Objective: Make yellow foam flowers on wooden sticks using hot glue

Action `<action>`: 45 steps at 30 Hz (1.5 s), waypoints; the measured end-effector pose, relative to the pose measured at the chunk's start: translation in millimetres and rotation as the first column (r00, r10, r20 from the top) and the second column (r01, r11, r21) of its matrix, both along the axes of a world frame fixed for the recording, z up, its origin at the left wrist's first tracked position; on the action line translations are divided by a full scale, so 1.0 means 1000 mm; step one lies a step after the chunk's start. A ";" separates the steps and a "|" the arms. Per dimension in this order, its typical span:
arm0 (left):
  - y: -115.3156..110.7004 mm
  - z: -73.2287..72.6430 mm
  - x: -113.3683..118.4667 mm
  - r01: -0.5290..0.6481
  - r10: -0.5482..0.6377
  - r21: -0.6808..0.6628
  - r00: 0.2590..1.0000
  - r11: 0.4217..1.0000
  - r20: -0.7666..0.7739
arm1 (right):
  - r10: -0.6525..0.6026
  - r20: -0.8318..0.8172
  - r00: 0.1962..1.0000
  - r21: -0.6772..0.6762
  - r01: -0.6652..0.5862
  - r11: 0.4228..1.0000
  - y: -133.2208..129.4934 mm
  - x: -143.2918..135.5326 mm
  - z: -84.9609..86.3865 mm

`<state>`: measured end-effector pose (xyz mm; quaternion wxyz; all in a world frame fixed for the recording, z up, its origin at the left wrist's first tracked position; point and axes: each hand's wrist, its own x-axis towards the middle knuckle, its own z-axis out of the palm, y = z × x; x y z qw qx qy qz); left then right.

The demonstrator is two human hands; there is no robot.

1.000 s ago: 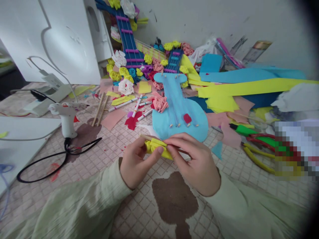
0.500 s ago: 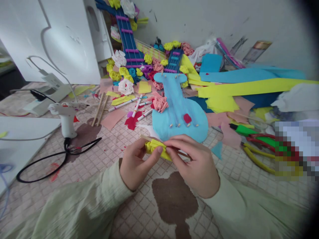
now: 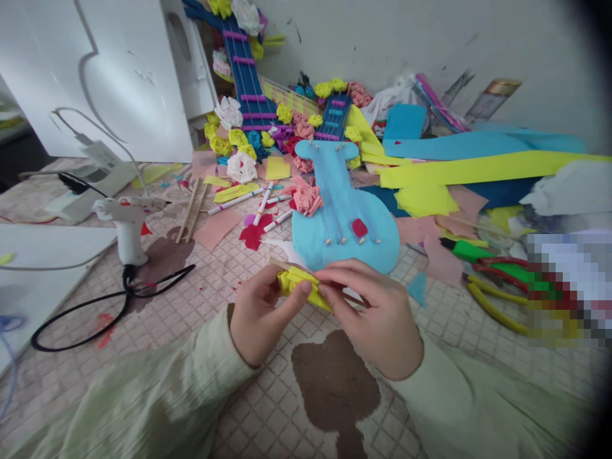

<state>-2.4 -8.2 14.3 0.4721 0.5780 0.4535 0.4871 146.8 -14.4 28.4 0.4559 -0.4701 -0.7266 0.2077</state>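
Observation:
Yellow crepe paper [image 3: 299, 282], folded and gathered, is held between my two hands near the centre of the view. My left hand [image 3: 265, 312] pinches its left part, thumb on top. My right hand [image 3: 375, 306] grips its right end between thumb and fingers. A thin wooden stick [image 3: 282, 263] shows behind the paper at my left fingers, and a brown stick end passes under my right fingers. Just beyond my hands lies a light blue guitar-shaped cutout [image 3: 344, 217] with strings, a pink paper flower [image 3: 306, 199] at its left edge and a red piece on it.
On the left stand a white glue gun [image 3: 128, 233] with a looped black cable and a power strip [image 3: 90, 188]. Paper flowers and dark blue guitar shapes [image 3: 248, 83] fill the back. Yellow paper strips [image 3: 478, 171] and scissors [image 3: 492, 306] lie to the right.
My right hand has shifted very slightly to the right. The yellow paper and my left hand are nearly unchanged.

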 end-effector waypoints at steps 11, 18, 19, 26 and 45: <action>0.011 0.002 -0.007 -0.123 0.124 -0.017 0.978 0.992 0.167 | -0.005 -0.001 1.000 -0.014 0.005 1.000 0.005 0.006 0.000; 0.023 -0.002 -0.015 -0.174 0.181 -0.050 0.919 0.983 0.351 | -0.001 0.033 0.999 0.005 0.001 1.000 0.012 0.013 0.003; 0.024 -0.001 -0.015 -0.174 0.188 -0.072 0.905 0.982 0.381 | -0.006 0.036 0.999 0.015 0.006 1.000 0.012 0.014 0.003; 0.030 0.004 -0.017 -0.142 0.199 -0.149 0.841 0.978 0.503 | -0.027 0.094 0.995 0.105 0.017 0.994 0.013 0.018 0.009; 0.030 -0.001 -0.020 -0.084 0.104 -0.080 0.948 0.993 0.300 | -0.043 0.204 0.978 0.236 -0.007 0.972 0.016 0.018 0.006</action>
